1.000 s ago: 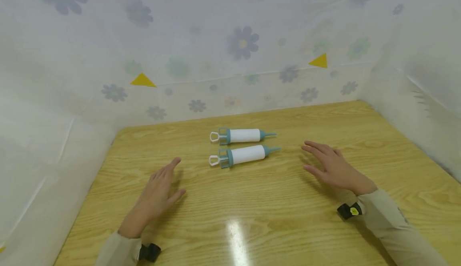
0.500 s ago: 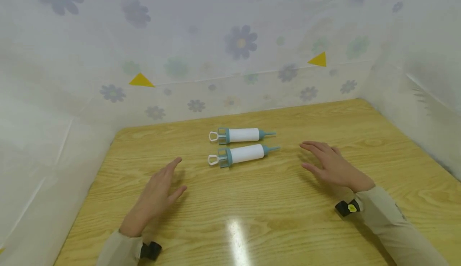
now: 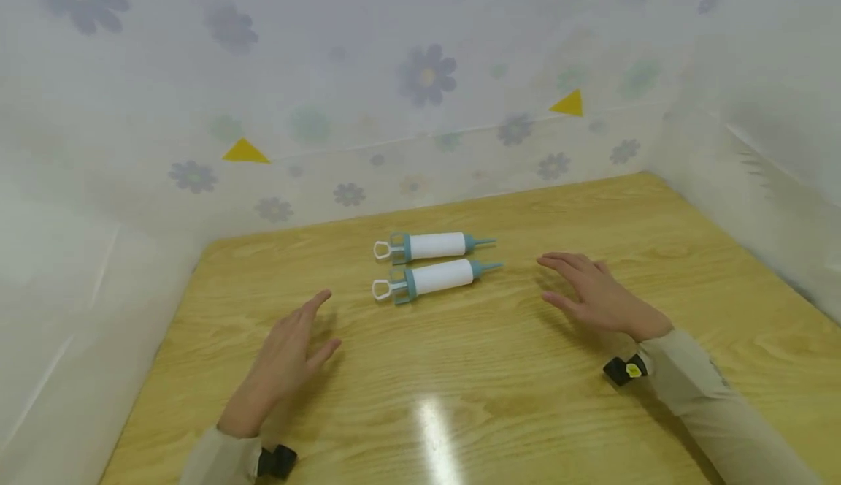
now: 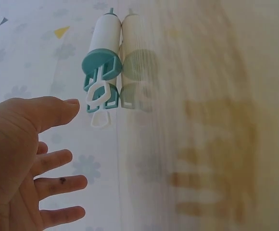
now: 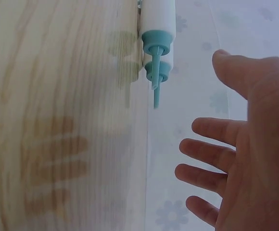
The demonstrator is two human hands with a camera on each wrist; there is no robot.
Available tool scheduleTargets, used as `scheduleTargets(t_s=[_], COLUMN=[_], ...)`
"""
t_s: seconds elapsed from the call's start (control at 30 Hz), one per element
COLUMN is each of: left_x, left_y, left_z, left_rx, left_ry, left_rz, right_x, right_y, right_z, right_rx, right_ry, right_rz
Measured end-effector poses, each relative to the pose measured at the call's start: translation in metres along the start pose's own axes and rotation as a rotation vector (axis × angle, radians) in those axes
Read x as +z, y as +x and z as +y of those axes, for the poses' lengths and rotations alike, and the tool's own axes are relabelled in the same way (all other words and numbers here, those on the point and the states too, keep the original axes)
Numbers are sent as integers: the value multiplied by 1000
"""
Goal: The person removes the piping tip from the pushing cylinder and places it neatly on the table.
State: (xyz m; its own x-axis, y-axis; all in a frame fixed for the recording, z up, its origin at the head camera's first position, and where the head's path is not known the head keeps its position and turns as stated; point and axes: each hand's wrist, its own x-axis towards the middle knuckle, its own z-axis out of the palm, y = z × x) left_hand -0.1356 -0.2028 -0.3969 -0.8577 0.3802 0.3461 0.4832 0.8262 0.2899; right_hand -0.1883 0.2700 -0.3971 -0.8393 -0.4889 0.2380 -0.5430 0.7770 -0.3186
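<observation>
Two large syringes lie one behind the other on the table in the head view. Each has a white barrel, a teal nozzle pointing right and a white ring handle at the left. The front syringe (image 3: 442,277) tilts slightly; the rear syringe (image 3: 436,245) lies close behind it. My left hand (image 3: 282,361) is to the left of the ring handles, fingers extended and thumb apart, holding nothing. To the right of the nozzles is my right hand (image 3: 594,296), its fingers spread and holding nothing. Teal nozzles (image 5: 157,48) show beyond the fingers in the right wrist view.
The wood-grain table (image 3: 499,383) has a glossy surface that reflects the hands. A pale flowered curtain (image 3: 368,54) with yellow triangles hangs along the back, and pale sheeting (image 3: 52,288) encloses both sides. Black bands sit at both wrists.
The head view has shifted a little, so the syringes and the curtain appear slightly further left. Both hands keep nearly the same pose, and neither has taken hold of anything.
</observation>
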Motion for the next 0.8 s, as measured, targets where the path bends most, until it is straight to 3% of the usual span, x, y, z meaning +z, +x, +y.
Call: scheduleTargets(t_s=[0.8], left_x=[6], left_y=[10], left_z=[3], left_rx=[26], left_ry=[-3], left_rz=[13], right_x=[3], right_y=[13], right_z=[-11], right_rx=[13], right_ry=[8], right_rz=[-50])
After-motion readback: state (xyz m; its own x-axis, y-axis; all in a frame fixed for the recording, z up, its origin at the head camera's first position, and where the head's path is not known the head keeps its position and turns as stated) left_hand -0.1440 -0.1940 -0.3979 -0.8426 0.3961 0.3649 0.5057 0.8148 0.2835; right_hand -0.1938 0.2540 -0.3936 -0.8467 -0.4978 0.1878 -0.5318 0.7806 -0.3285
